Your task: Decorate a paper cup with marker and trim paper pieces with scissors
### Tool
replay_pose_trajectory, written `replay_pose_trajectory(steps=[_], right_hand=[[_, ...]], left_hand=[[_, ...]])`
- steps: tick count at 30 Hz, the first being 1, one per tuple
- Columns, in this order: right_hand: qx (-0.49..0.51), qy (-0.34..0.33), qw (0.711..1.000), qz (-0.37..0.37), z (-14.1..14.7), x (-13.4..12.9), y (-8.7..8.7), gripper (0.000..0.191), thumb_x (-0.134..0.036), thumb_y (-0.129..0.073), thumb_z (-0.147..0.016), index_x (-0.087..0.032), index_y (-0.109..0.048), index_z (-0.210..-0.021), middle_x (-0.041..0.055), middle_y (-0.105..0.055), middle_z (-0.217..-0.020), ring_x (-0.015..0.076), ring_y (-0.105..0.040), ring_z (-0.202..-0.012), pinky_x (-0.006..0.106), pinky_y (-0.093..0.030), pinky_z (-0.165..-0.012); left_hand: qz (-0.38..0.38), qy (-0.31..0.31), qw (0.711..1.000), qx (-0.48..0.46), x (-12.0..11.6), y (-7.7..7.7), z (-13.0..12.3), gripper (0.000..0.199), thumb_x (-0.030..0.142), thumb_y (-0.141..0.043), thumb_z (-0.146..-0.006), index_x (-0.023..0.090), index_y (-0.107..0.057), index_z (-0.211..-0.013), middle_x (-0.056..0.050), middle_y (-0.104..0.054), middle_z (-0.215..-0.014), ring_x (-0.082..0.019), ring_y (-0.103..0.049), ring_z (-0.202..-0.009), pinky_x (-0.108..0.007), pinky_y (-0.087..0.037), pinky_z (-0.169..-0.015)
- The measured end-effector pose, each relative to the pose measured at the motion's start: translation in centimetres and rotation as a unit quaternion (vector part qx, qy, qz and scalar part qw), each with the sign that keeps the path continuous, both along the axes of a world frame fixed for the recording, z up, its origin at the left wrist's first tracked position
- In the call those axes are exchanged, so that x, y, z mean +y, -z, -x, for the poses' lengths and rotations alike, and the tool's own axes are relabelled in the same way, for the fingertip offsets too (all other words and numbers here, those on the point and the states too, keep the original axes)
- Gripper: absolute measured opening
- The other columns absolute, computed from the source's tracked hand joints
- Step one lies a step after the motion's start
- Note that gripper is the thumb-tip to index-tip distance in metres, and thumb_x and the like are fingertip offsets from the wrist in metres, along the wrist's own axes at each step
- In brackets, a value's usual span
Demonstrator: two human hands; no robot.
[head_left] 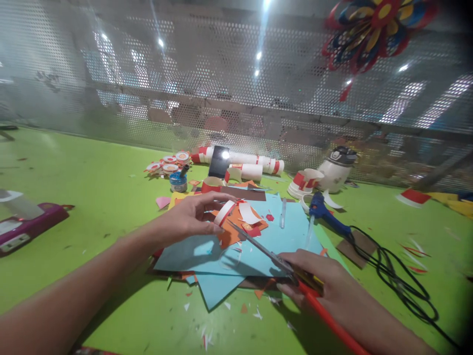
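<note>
My left hand (195,213) is closed on a curved white-and-red strip that looks cut from a paper cup (223,214), holding it between thumb and fingers. In my right hand (325,276) are scissors (258,245) with long metal blades and red handles. Their tips point toward the strip, close to its lower right edge; whether they touch it I cannot tell. Beneath both hands lie light blue paper sheets (177,256). An orange paper piece (226,238) and a white curved scrap (250,213) lie just behind the scissor tips.
A blue glue gun (325,213) with a coiled black cord (391,281) lies at right. Behind are cut paper cups (305,182), a dark phone (219,162), a small blue jar (179,182) and a white rounded container (337,170). A purple power strip (40,224) is at left.
</note>
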State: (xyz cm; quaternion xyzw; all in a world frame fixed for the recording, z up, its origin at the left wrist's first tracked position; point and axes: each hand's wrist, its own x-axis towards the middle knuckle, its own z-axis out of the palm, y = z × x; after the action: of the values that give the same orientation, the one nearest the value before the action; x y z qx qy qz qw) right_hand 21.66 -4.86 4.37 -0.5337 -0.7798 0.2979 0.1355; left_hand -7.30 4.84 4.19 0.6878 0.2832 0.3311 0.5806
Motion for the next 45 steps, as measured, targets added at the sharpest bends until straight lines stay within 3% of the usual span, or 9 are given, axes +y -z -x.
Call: replay_pose_trajectory(steps=[10,20,36,45], right_hand=[[-0.017,-0.001,1.0,-0.004,0.16,0.1,0.05,0.014,-0.03,-0.054,-0.091,-0.026,-0.066,-0.098,0.0005,-0.066,-0.091,0.0177,-0.06,-0.084,0.03,-0.045,-0.075],[-0.025,-0.008,1.0,-0.017,0.31,0.1,0.03,0.015,-0.031,-0.055,-0.091,-0.025,-0.068,-0.092,-0.0004,-0.066,-0.082,0.0164,-0.058,-0.075,0.028,-0.042,-0.068],[-0.059,-0.007,0.996,-0.061,0.26,-0.31,0.18,0.025,-0.041,-0.051,-0.095,-0.026,-0.07,-0.102,0.0018,-0.067,-0.081,0.0179,-0.06,-0.074,0.029,-0.042,-0.067],[-0.054,0.007,0.996,-0.069,0.42,-0.58,0.24,0.022,-0.037,-0.055,-0.091,-0.026,-0.072,-0.099,0.0027,-0.073,-0.086,0.0219,-0.064,-0.081,0.03,-0.047,-0.072]], left_hand=[[-0.015,0.021,0.999,0.021,-0.06,0.11,0.07,0.057,0.024,-0.073,-0.079,0.025,-0.052,-0.132,-0.01,-0.05,-0.144,-0.028,-0.05,-0.126,-0.038,-0.048,-0.093],[-0.038,0.02,0.999,0.029,0.05,0.31,0.0,0.053,0.024,-0.073,-0.079,0.025,-0.054,-0.129,-0.009,-0.052,-0.14,-0.026,-0.051,-0.125,-0.037,-0.047,-0.096],[-0.054,0.006,0.998,0.045,0.01,0.36,0.02,0.054,0.03,-0.075,-0.079,0.026,-0.054,-0.129,-0.01,-0.053,-0.139,-0.027,-0.053,-0.123,-0.039,-0.047,-0.096],[-0.05,-0.001,0.998,0.043,-0.22,0.07,-0.16,0.053,0.033,-0.074,-0.079,0.023,-0.054,-0.127,-0.011,-0.054,-0.136,-0.027,-0.053,-0.122,-0.041,-0.046,-0.097]])
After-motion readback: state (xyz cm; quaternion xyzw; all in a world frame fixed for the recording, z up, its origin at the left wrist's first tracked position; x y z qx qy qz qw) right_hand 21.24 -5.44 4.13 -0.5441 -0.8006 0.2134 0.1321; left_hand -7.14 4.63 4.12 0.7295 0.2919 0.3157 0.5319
